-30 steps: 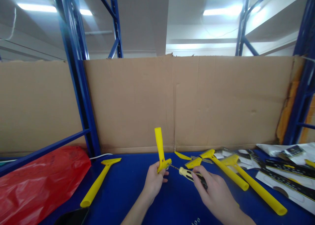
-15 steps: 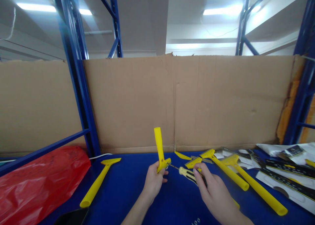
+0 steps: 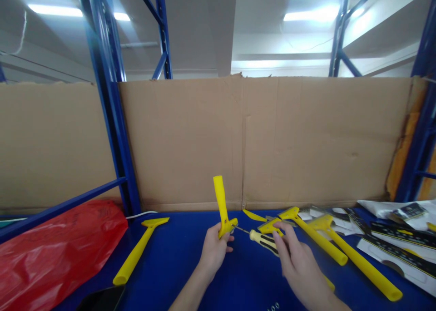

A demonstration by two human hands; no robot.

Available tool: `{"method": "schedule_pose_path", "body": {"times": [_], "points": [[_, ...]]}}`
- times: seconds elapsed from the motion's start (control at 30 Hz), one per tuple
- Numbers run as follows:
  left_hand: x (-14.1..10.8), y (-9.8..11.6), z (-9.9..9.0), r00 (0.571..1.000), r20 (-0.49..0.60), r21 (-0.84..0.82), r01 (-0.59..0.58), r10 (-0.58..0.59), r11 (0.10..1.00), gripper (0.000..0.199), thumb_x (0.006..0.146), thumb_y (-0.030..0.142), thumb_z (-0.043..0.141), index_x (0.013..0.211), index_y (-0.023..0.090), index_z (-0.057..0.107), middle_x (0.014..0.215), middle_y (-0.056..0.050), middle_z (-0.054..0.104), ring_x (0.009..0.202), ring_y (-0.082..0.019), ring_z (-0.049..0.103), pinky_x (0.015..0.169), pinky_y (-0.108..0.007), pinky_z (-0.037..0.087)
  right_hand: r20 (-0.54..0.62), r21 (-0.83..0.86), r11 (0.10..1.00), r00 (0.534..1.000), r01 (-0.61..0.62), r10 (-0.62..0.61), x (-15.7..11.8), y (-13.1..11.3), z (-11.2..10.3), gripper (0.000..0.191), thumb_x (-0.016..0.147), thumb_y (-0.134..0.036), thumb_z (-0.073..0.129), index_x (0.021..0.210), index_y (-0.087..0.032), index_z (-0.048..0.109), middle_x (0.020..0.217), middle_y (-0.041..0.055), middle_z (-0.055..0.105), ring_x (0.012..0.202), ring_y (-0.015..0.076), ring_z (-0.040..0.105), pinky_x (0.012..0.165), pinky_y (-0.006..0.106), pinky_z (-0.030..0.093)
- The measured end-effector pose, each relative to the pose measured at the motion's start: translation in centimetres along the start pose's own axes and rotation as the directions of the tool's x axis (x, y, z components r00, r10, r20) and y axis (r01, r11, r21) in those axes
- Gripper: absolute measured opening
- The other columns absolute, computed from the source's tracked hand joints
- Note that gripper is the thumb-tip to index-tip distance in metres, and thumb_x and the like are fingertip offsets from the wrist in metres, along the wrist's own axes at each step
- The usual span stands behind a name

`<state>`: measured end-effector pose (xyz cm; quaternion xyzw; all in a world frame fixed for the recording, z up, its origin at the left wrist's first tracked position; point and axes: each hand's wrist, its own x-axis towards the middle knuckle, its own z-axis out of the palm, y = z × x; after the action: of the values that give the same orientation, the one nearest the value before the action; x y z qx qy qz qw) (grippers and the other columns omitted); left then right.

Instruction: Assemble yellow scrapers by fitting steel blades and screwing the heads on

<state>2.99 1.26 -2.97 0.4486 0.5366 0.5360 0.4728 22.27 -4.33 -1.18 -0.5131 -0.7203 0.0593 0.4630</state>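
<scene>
Gripping a yellow scraper (image 3: 222, 206), left hand (image 3: 214, 249); right hand (image 3: 298, 263) holds screwdriver (image 3: 264, 240).

No lettering on the packaging cards (image 3: 402, 252) is legible.

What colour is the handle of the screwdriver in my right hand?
Yellow with black stripes, seen in the head view: the screwdriver handle is held by the right hand.
</scene>
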Motion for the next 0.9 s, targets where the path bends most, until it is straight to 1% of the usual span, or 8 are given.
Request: {"method": "schedule_pose_path", "body": {"times": [0.1,0.2,0.3,0.4,0.5,0.7,0.8,0.9], "points": [[-0.01,-0.12,0.03,0.999,0.012,0.031,-0.031,0.030,0.999,0.028,0.070,0.011,0.067,0.098,0.010,0.065,0.094,-0.011,0.067,0.073,-0.017,0.064,0.048,-0.020,0.048,-0.071,-0.059,0.998,0.997,0.019,-0.023,-0.02,-0.10,-0.19,0.024,0.090,-0.035,0.036,0.111,-0.024,0.042,0.088,0.0063,0.064,0.081,0.0223,0.068,0.067,0.032,0.055],[0.06,-0.11,-0.02,1.000,0.003,0.032,-0.019,0.019,0.999,0.028,0.072,0.009,0.064,0.100,0.008,0.064,0.094,-0.012,0.066,0.072,-0.017,0.064,0.048,-0.021,0.049,-0.039,-0.095,0.991,0.994,0.096,-0.100,-0.30,-0.50,-0.46,0.034,0.083,-0.026,0.045,0.115,-0.022,0.039,0.108,0.0118,0.057,0.097,0.0229,0.064,0.078,0.034,0.055],[0.05,0.13,-0.09,1.000,-0.014,0.027,0.001,-0.001,1.000,0.026,0.075,0.004,0.058,0.101,0.008,0.062,0.095,-0.013,0.066,0.072,-0.016,0.064,0.049,-0.021,0.050,0.033,-0.054,0.990,0.991,0.133,-0.131,-0.44,-0.58,-0.34,0.030,0.081,-0.019,0.044,0.111,-0.023,0.042,0.102,0.0092,0.061,0.092,0.0208,0.065,0.075,0.032,0.055],[-0.17,0.52,-0.06,1.000,-0.020,0.023,0.013,-0.013,1.000,0.026,0.076,0.001,0.055,0.100,0.009,0.061,0.098,-0.014,0.066,0.073,-0.016,0.065,0.049,-0.020,0.051,0.043,-0.019,0.993,0.993,0.113,-0.112,-0.20,-0.31,-0.05,0.018,0.087,-0.026,0.043,0.103,-0.024,0.050,0.093,0.0063,0.067,0.085,0.0206,0.068,0.072,0.030,0.056],[-0.42,0.82,0.05,1.000,-0.013,0.026,0.024,-0.024,0.999,0.028,0.077,0.000,0.054,0.103,0.008,0.060,0.099,-0.014,0.065,0.073,-0.016,0.064,0.048,-0.020,0.051,0.028,-0.014,0.998,0.997,0.068,-0.067,0.11,-0.20,-0.08,0.023,0.091,-0.031,0.037,0.102,-0.025,0.056,0.090,0.0052,0.070,0.085,0.0209,0.069,0.069,0.029,0.056],[-0.06,0.55,0.01,1.000,-0.012,0.035,0.024,-0.024,0.999,0.027,0.080,-0.002,0.047,0.102,0.008,0.059,0.099,-0.013,0.063,0.072,-0.014,0.063,0.046,-0.019,0.051,0.099,-0.045,0.997,0.994,0.061,-0.056,-0.28,-0.65,-0.55,0.040,0.083,-0.023,0.045,0.123,-0.022,0.042,0.115,0.0111,0.058,0.104,0.0220,0.062,0.079,0.032,0.055],[0.13,0.40,-0.05,1.000,-0.019,0.042,0.023,-0.022,0.999,0.027,0.081,-0.002,0.046,0.102,0.008,0.059,0.099,-0.013,0.063,0.073,-0.014,0.063,0.046,-0.018,0.052,0.139,-0.007,0.995,0.985,0.103,-0.101,-0.45,-0.59,-0.44,0.037,0.081,-0.017,0.044,0.117,-0.023,0.046,0.112,0.0091,0.060,0.103,0.0201,0.061,0.086,0.032,0.051],[0.06,0.38,0.01,1.000,-0.015,0.058,0.015,-0.014,0.998,0.027,0.080,-0.002,0.047,0.103,0.007,0.059,0.098,-0.013,0.063,0.073,-0.014,0.063,0.046,-0.019,0.052,0.124,0.022,0.999,0.991,0.047,-0.049,-0.20,-0.59,-0.35,0.025,0.086,-0.026,0.043,0.110,-0.024,0.049,0.103,0.0079,0.065,0.097,0.0215,0.064,0.082,0.033,0.052]]}}
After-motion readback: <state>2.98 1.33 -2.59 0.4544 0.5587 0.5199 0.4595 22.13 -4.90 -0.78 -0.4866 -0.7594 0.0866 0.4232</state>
